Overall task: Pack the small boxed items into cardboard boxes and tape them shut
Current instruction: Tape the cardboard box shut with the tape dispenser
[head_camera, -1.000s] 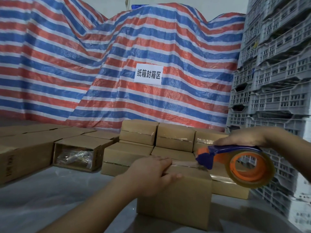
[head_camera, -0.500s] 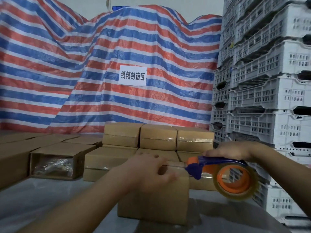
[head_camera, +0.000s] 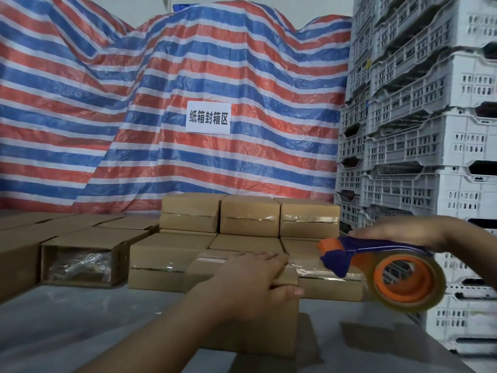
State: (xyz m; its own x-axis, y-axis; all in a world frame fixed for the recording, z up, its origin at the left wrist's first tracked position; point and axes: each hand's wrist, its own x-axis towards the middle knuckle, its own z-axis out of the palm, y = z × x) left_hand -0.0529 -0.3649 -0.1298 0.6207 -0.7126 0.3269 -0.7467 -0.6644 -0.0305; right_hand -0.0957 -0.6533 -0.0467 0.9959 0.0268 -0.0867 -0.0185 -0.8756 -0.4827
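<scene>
Head view: cardboard box (head_camera: 279, 329) stood on the grey table (head_camera: 80, 324), nearest the camera. Left hand (head_camera: 255, 281) lay on the box top, fingers flat along the seam, thumb hooked over the near right edge. Right hand (head_camera: 398, 232) gripped the blue handle of the tape dispenser (head_camera: 382, 267), held just right of the box and above its top; orange-cored tape roll hung below the hand. A clear tape strip ran from dispenser to box top. Behind the box sat stacked sealed cartons (head_camera: 250, 219); left of it an open carton (head_camera: 80, 262) showing bagged contents. Striped tarp (head_camera: 188, 76) with a white sign (head_camera: 208, 117) stood beyond, grey crates (head_camera: 430, 130) right of the box.
</scene>
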